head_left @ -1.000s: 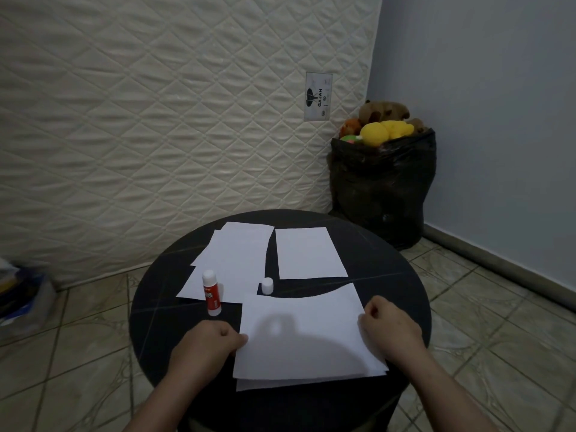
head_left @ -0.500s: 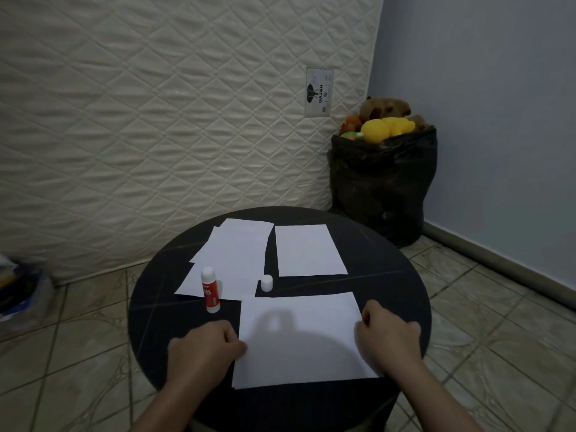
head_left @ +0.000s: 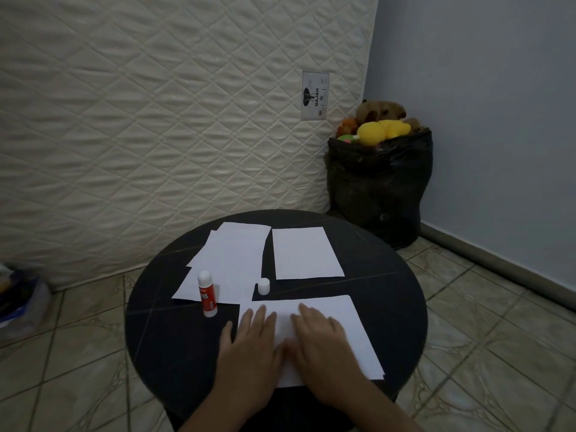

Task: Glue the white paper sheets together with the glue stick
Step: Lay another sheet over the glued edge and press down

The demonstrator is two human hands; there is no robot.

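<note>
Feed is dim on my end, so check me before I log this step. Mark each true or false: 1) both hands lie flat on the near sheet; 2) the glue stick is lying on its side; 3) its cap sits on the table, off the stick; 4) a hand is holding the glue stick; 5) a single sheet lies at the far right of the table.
1) True: the left hand and right hand press palms down on the near sheet.
2) False: the glue stick stands upright.
3) True: the cap stands alone on the table.
4) False: neither hand touches it.
5) True: the far right sheet lies alone.
</note>
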